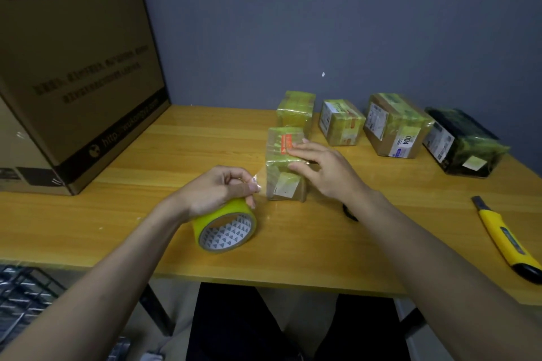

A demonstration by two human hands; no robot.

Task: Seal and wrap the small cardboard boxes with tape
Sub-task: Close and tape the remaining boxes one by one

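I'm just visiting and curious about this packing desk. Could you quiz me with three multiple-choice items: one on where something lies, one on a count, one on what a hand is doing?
1. Where is the yellow utility knife?
A. on the table's right edge
B. on the big carton
C. in a hand

2. How many small parcels stand in the row by the wall?
A. two
B. four
C. six

3. What is the left hand doing?
A. lying flat
B. pinching the tape roll's loose end
C. holding the knife

Answers: 1 A, it lies alone there; 2 B, four are lined up; 3 B, fingers pinch clear tape.
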